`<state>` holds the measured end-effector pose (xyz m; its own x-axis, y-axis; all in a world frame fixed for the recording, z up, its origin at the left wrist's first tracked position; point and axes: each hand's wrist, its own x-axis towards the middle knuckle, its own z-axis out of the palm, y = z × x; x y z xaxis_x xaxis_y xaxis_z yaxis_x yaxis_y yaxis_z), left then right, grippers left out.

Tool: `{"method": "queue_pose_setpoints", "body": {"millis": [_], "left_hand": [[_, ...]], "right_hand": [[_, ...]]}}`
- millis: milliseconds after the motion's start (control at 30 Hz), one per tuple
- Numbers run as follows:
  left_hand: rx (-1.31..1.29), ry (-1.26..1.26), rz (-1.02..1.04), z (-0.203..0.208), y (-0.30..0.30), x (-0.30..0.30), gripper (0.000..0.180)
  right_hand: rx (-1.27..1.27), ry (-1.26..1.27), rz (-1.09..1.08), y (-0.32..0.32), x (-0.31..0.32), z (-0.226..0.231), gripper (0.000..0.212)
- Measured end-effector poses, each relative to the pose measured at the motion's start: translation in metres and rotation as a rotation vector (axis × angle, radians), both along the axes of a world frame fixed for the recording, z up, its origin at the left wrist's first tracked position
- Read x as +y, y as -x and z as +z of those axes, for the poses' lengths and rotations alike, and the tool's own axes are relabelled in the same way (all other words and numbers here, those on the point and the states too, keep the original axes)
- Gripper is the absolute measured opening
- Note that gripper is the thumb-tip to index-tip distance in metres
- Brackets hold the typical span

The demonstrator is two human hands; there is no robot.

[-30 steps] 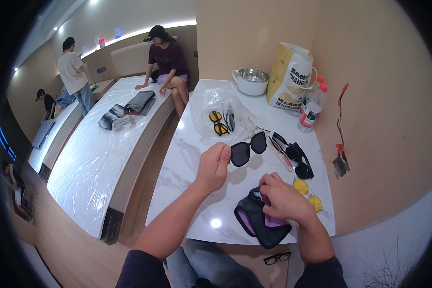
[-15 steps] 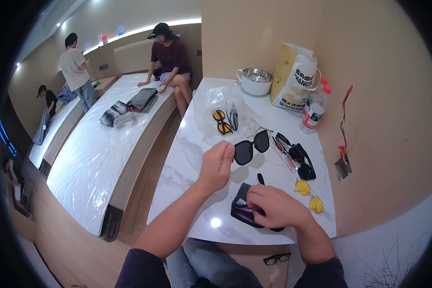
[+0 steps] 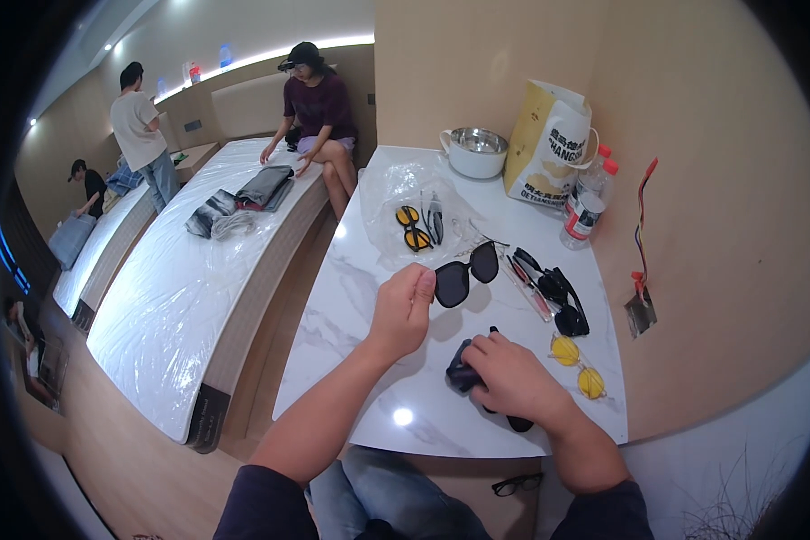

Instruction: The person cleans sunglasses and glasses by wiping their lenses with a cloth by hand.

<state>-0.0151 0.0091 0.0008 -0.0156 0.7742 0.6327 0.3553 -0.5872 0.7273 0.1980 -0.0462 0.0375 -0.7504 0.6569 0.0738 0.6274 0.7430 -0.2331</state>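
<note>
Black sunglasses with dark lenses are pinched at one side by my left hand, raised over the table. My right hand is closed on a dark glasses case, mostly hidden under its fingers. A dark lens and a black tip show around that hand, from another pair beneath it. Yellow-lens glasses lie to its right. Black sunglasses and a slim clear-and-pink item lie farther back. Orange-lens glasses rest on clear plastic wrapping.
At the table's back stand a white pot, a paper bag and bottles. Clear-lens glasses lie below the front edge. Wires hang from the right wall. A person sits on a plastic-covered bed; others are behind.
The case, earlier spread open with a purple lining showing, is now bunched under my right hand, which has shifted slightly away from me. My left hand keeps the sunglasses nearly still.
</note>
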Motion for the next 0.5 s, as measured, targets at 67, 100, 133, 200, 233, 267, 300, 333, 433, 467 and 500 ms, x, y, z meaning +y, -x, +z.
{"method": "queue_pose_setpoints", "body": {"millis": [67, 100, 133, 200, 233, 267, 300, 333, 433, 467, 500], "left_hand": [[-0.044, 0.027, -0.005, 0.001, -0.001, -0.002, 0.032], [-0.045, 0.027, -0.008, 0.001, 0.0, -0.001, 0.032], [-0.044, 0.03, -0.014, 0.0, 0.0, -0.001, 0.032], [-0.045, 0.032, -0.022, 0.001, 0.0, -0.002, 0.032], [-0.041, 0.05, -0.038, 0.003, 0.0, -0.003, 0.032], [-0.037, 0.067, -0.053, 0.004, 0.0, -0.004, 0.032], [-0.039, 0.066, -0.055, 0.004, -0.001, -0.005, 0.032], [-0.046, 0.049, -0.087, 0.005, -0.002, -0.005, 0.035], [-0.044, 0.035, -0.11, 0.006, -0.004, -0.006, 0.037], [-0.033, 0.039, -0.101, 0.006, -0.004, -0.006, 0.036], [-0.034, 0.038, -0.097, 0.005, -0.003, -0.006, 0.036]], "right_hand": [[0.201, 0.032, -0.116, -0.004, 0.004, -0.002, 0.03], [0.331, 0.02, -0.175, -0.007, 0.006, -0.001, 0.031], [0.465, -0.014, -0.248, -0.009, 0.01, 0.0, 0.031], [0.719, -0.194, -0.344, -0.013, 0.02, 0.003, 0.032], [0.811, -0.248, -0.428, -0.015, 0.024, 0.005, 0.031], [0.851, -0.315, -0.465, -0.017, 0.026, 0.008, 0.031], [0.889, -0.382, -0.503, -0.02, 0.028, 0.009, 0.032], [0.914, -0.404, -0.507, -0.024, 0.031, 0.006, 0.033], [0.912, -0.447, -0.524, -0.022, 0.032, 0.005, 0.032], [0.91, -0.449, -0.523, -0.022, 0.032, 0.005, 0.032], [0.931, -0.522, -0.541, -0.021, 0.034, 0.004, 0.032]]}}
